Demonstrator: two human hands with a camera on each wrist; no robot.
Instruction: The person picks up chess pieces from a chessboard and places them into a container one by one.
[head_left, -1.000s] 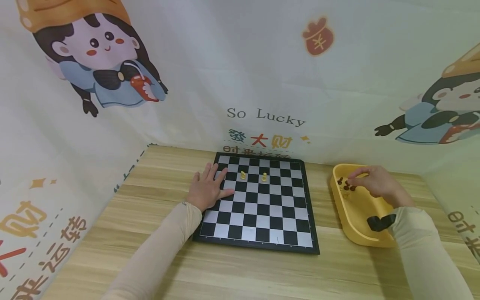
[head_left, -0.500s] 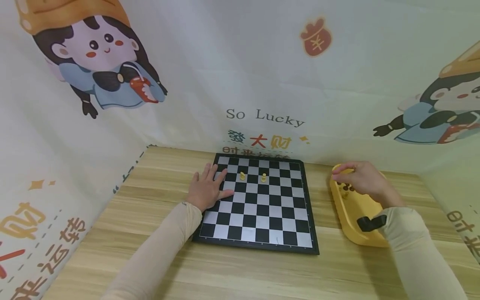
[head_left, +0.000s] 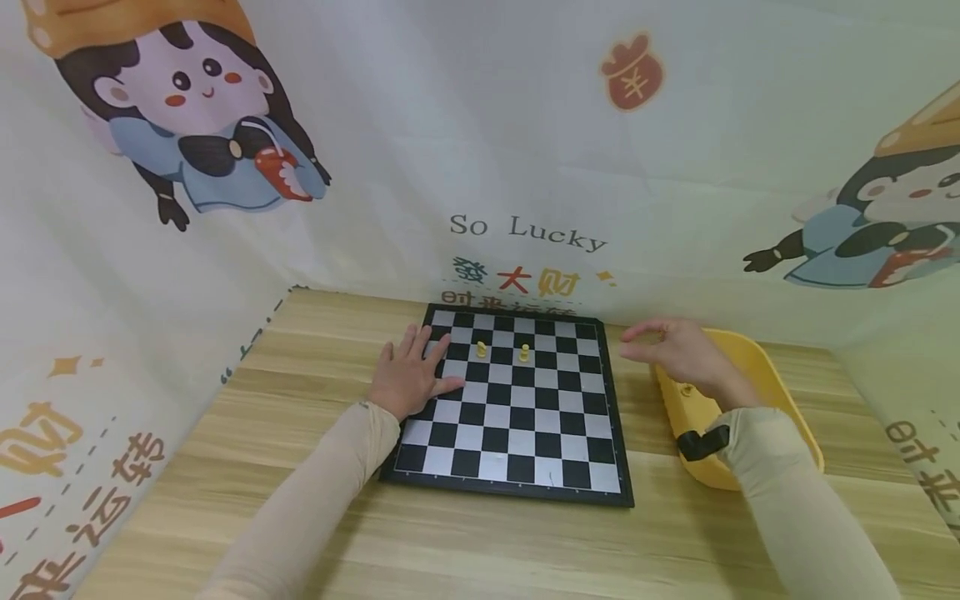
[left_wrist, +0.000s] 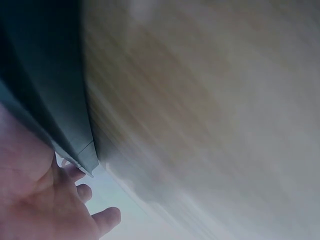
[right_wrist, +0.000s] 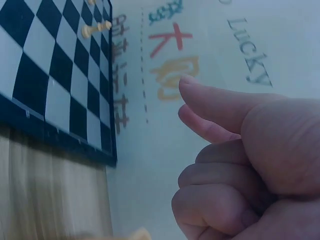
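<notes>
My left hand (head_left: 407,375) lies with spread fingers on the left edge of a black-and-white chessboard (head_left: 517,417). Its palm also shows in the left wrist view beside the board's dark side. Two small yellow chess pieces stand on the far part of the board: a pawn (head_left: 525,353) and, left of it, a piece (head_left: 482,350) too small to name surely. My right hand (head_left: 686,354) hovers between the board and a yellow tray (head_left: 780,383). Thumb and index finger are held close, the other fingers curled. No piece shows at their tips; one could be hidden.
Inside the tray a yellow piece (head_left: 686,390) shows beneath my right hand, which covers part of the tray. A printed cloth (head_left: 525,150) hangs behind the wooden table (head_left: 480,542) and along both sides.
My right hand has moved left from above the dark pieces in the tray, past its left rim towards the board. The left hand stays on the board.
</notes>
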